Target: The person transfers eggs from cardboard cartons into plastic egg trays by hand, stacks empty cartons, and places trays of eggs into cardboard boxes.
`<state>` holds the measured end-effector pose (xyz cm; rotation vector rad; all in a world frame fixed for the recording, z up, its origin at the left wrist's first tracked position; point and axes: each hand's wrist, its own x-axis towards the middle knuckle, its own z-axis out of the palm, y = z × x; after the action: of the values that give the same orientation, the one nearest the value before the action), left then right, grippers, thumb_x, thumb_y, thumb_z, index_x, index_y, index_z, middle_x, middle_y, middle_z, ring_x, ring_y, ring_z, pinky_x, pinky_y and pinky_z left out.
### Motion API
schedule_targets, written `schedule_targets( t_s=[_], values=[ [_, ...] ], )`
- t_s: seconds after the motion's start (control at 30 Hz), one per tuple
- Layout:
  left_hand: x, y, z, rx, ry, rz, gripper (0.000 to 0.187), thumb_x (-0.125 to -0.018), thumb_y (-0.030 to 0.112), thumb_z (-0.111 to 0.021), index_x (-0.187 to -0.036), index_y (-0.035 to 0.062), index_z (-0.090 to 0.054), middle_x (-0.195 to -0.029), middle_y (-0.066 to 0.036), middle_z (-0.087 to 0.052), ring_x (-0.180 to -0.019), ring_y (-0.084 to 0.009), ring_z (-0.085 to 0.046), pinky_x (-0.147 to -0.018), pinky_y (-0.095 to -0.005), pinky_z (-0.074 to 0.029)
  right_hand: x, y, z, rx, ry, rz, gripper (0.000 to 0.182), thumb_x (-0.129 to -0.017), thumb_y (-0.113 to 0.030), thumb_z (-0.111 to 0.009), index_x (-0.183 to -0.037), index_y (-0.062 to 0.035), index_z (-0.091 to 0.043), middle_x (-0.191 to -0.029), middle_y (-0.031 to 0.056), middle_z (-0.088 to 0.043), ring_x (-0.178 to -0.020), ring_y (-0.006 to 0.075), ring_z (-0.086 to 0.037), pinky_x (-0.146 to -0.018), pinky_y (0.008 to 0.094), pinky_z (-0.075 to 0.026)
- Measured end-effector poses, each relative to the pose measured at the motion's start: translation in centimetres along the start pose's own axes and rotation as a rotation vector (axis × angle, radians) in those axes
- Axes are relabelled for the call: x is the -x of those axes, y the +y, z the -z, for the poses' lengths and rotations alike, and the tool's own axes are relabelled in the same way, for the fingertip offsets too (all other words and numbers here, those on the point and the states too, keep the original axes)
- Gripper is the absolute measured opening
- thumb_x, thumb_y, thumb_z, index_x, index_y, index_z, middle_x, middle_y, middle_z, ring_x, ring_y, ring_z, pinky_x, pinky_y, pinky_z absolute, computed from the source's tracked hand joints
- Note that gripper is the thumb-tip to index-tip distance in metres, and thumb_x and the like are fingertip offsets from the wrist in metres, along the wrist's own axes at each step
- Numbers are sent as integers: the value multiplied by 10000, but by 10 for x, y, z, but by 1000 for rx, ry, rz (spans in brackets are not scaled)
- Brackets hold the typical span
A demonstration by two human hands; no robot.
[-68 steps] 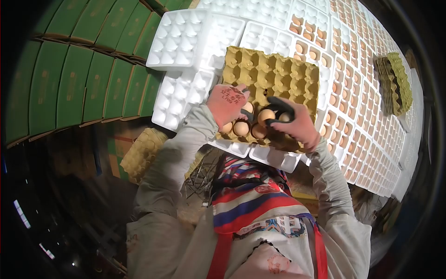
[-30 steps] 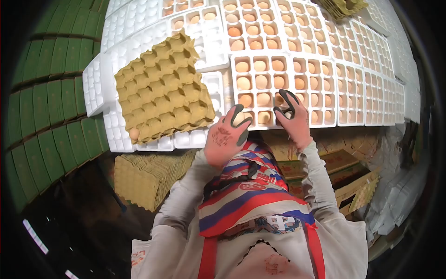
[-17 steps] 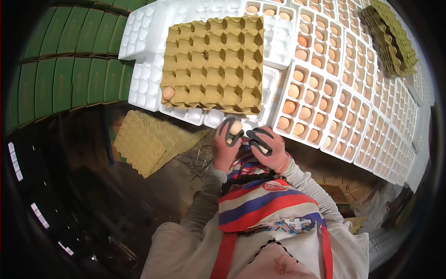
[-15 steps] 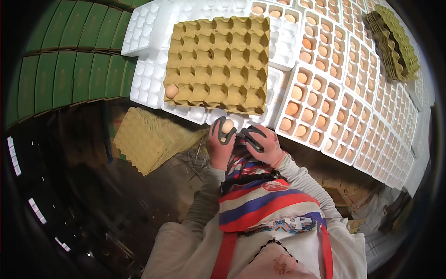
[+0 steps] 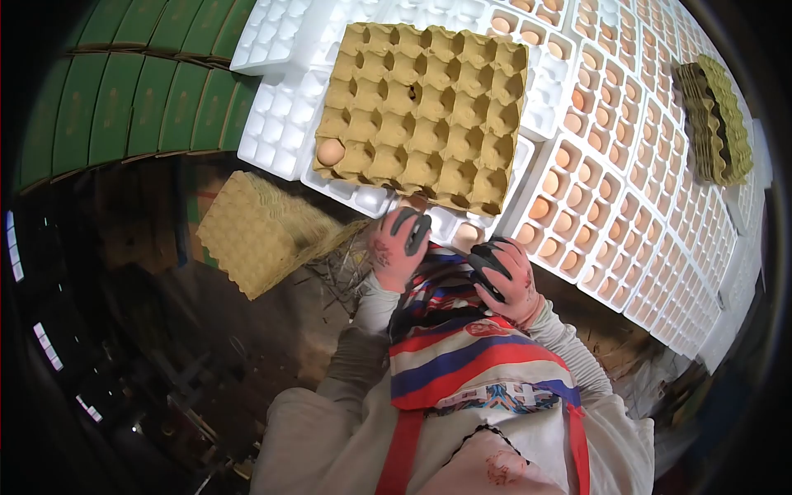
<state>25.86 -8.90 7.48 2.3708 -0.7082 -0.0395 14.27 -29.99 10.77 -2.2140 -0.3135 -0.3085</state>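
My left hand (image 5: 399, 247), in a pink and black glove, has its thumb and fingers half curled and apart, with no egg visible between them. Just beyond its fingertips an egg (image 5: 412, 201) sits under the edge of the brown cardboard tray (image 5: 421, 115). My right hand (image 5: 504, 279), gloved alike, is curled closed near another egg (image 5: 469, 235) in the white tray (image 5: 441, 224); its grip is hidden. One egg (image 5: 330, 152) rests in the cardboard tray's near-left corner; its other cups hold none.
White foam trays with eggs (image 5: 569, 214) fill the right side, with stacked cardboard trays (image 5: 716, 120) on them. White trays without eggs (image 5: 285, 120) lie at left, beside green boxes (image 5: 124, 107). Another cardboard stack (image 5: 256, 227) stands lower left.
The egg between my left hand's fingers no longer shows there. Two eggs now show in the near white tray. My right hand has moved right and slightly nearer my body; the view has shifted.
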Motion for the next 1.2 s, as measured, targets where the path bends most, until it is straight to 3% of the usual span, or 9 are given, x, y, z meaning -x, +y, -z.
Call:
schedule_targets(
  t_s=[0.1,0.13,0.2,0.33,0.47,0.67,0.83,1.07,1.2],
  values=[
    [-6,-2,-40,28,-31,-382,286,-775,207,-683,-1038,104,-641,-1084,-108,-600,-980,-275,-577,-851,-448,-453,-24,-1,2,-74,203,-30,356,-636,-105,-747,-948,-6,-605,-1033,219,-567,-952,424,-561,-836,533,-451],
    [10,-17,-81,461,-90,-158,276,-795,228,-657,-1042,107,-642,-1093,-100,-599,-1009,-280,-564,-885,-460,-433,-42,3,0,-125,260,29,376,-638,-86,-741,-976,0,-602,-1042,233,-565,-937,443,-563,-817,527,-454],
    [9,-24,-94,151,-72,-163,311,-791,258,-646,-1069,117,-646,-1108,-96,-593,-1039,-309,-547,-930,-501,-403,-96,-11,2,-52,200,-17,380,-690,-118,-720,-1034,-8,-603,-1086,209,-571,-989,402,-557,-862,479,-444],
    [-6,-3,15,-10,95,-511,326,-708,268,-711,-996,121,-667,-1115,-123,-576,-1061,-357,-532,-940,-551,-387,-197,-23,-35,100,-10,34,421,-769,-259,-671,-1118,-38,-590,-1123,169,-551,-1094,346,-498,-943,434,-389],
    [-6,-83,60,85,633,311,222,-851,99,-623,-1028,-35,-618,-1077,-155,-620,-968,-272,-591,-878,-360,-469,-223,-4,-112,475,-60,61,409,-755,-277,-629,-1087,-41,-585,-1117,133,-532,-1130,321,-466,-977,464,-350],
    [-69,-146,80,928,421,828,275,-980,137,-491,-1181,-34,-568,-1128,-117,-615,-1056,-199,-567,-944,-311,-442,-231,-16,-108,419,-5,-105,577,-652,-364,-744,-1104,-54,-564,-1195,135,-510,-1187,340,-429,-1015,499,-310],
    [-71,-164,101,298,616,451,347,-940,110,-541,-1256,-33,-513,-1228,-149,-521,-1085,-252,-529,-940,-355,-422,-236,-10,-118,289,58,-168,685,-570,-341,-818,-1151,-66,-581,-1213,129,-523,-1201,351,-416,-1011,504,-312],
    [-45,-260,54,1075,276,727,560,-891,47,-567,-1391,-8,-322,-1369,-210,-376,-1227,-330,-432,-1013,-428,-405,-239,-23,-92,-43,227,-275,603,-644,-271,-792,-1161,-49,-577,-1160,137,-584,-1060,341,-544,-928,414,-436],
    [-70,-209,37,920,247,560,524,-1020,371,-349,-1352,-33,-380,-1276,-161,-500,-1141,-247,-507,-944,-368,-455,-242,-28,-68,-425,268,-477,575,-697,-180,-770,-1203,-16,-550,-1087,150,-634,-969,283,-635,-863,347,-492]
  ],
)
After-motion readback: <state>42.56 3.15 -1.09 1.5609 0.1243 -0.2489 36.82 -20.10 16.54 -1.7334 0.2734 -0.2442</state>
